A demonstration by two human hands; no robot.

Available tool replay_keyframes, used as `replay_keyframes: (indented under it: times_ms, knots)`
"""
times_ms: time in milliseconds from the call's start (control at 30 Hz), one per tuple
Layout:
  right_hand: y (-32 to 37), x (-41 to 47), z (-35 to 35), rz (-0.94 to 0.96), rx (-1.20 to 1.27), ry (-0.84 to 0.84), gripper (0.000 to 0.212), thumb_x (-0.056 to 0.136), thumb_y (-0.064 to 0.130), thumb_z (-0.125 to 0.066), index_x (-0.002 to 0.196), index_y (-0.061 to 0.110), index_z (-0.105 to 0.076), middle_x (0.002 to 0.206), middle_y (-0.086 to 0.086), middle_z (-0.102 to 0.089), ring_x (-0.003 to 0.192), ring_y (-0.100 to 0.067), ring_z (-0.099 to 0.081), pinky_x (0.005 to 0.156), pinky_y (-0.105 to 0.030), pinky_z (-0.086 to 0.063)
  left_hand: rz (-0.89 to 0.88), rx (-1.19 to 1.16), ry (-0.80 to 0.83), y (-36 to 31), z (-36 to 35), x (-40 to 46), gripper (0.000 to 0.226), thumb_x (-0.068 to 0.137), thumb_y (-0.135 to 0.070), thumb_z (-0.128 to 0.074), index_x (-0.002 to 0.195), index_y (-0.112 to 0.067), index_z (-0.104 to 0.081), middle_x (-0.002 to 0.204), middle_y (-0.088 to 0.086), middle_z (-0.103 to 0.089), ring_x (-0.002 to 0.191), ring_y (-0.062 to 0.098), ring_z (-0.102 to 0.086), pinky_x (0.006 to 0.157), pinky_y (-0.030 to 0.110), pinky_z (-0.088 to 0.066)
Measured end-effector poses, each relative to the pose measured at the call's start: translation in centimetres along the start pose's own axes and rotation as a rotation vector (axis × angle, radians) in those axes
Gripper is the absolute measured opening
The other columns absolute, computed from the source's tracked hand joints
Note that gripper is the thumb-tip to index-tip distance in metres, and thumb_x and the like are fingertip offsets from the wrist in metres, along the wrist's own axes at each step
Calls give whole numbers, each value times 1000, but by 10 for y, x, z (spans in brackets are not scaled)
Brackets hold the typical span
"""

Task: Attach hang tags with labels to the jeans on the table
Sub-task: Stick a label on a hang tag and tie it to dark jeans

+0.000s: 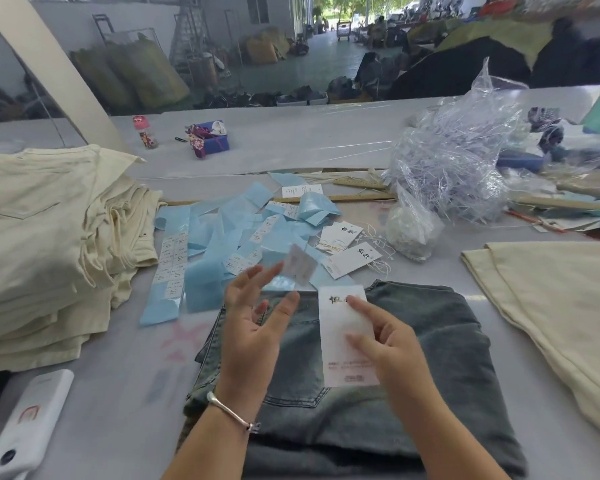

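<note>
Warehouse-type hall behind, sacks and garment piles on the floor; grey work surface [326, 140] up front. Folded blue jeans [430, 358] lie at near centre of the surface, back pocket up, directly under both hands. Right hand [392, 344] holds a white hang tag [340, 327] w/ dark lettering over the jeans, thumb and fingers [364, 308] pinching its right edge. Left hand [253, 317] raised beside it, palm open, fingers spread, gripping nothing; silver bangle [232, 412] on that wrist. Small blurred label [300, 266] just past the left fingertips, can't tell if touching. Beyond the jeans: scatter of light-blue backing strips [201, 237], some w/ white stickers, plus more white hang tags [355, 258] w/ strings. Stack of cream trousers [49, 244] at left, cream fabric [551, 306] at right. Clear plastic tangle [454, 157] far right; wooden rulers [357, 197] near it. White device [32, 417] at near-left edge.
</note>
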State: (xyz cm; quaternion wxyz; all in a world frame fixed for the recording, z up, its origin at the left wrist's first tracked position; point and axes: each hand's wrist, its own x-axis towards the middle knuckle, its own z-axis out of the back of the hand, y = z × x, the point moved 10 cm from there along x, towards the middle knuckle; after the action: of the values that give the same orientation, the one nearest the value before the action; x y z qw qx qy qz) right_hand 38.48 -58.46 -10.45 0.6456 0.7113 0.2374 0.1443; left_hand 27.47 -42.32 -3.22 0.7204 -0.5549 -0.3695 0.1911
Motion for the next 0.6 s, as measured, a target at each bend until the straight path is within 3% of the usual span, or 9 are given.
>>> replay_keyframes:
  times_ms: [67, 133, 200, 300, 400, 600]
  knots:
    - [-6, -3, -1, -78, 78, 85, 67, 79, -20, -60, 136, 13, -52, 108, -6, -72, 85, -15, -67, 75, -32, -57, 54, -37, 7, 0, 1, -8, 20, 74, -42, -79, 91, -45, -72, 132, -16, -49, 126, -1, -47, 107, 32, -41]
    - [-4, -6, -2, -98, 109, 154, 76, 74, -26, -59, 140, 10, -46, 116, -12, -68, 92, -17, -67, 83, -36, -56, 103, -43, 50, -1, -2, -16, 19, 66, -42, -78, 83, -38, -72, 133, -19, -48, 131, 8, -45, 105, 37, -45]
    - [2, -10, -6, -83, 89, 213, 80, 74, -27, -59, 142, 11, -42, 122, -14, -66, 99, -22, -66, 90, -42, -54, 132, 37, 102, -3, -8, -23, 21, 64, -41, -76, 83, -36, -70, 133, -25, -46, 130, 9, -44, 98, 34, -50]
    - [8, -16, -15, -47, 44, 294, 83, 74, -27, -58, 142, 17, -40, 120, -12, -67, 100, -23, -67, 90, -44, -54, 138, 190, 165, -8, -16, -27, 23, 63, -41, -76, 84, -35, -68, 133, -29, -42, 130, -1, -39, 106, 31, -43]
    - [13, -20, -25, -21, 0, 365, 85, 76, -29, -54, 143, 21, -38, 118, -9, -68, 97, -18, -66, 87, -40, -55, 132, 261, 208, -12, -22, -27, 27, 69, -31, -83, 89, -32, -65, 136, -26, -41, 131, 0, -37, 110, 35, -38]
    - [21, -23, -31, 18, -52, 396, 87, 76, -26, -58, 146, 21, -35, 119, -7, -68, 98, -18, -65, 92, -43, -53, 122, 273, 203, -12, -19, -23, 31, 71, -22, -84, 93, -32, -64, 138, -23, -42, 131, 0, -38, 108, 29, -34]
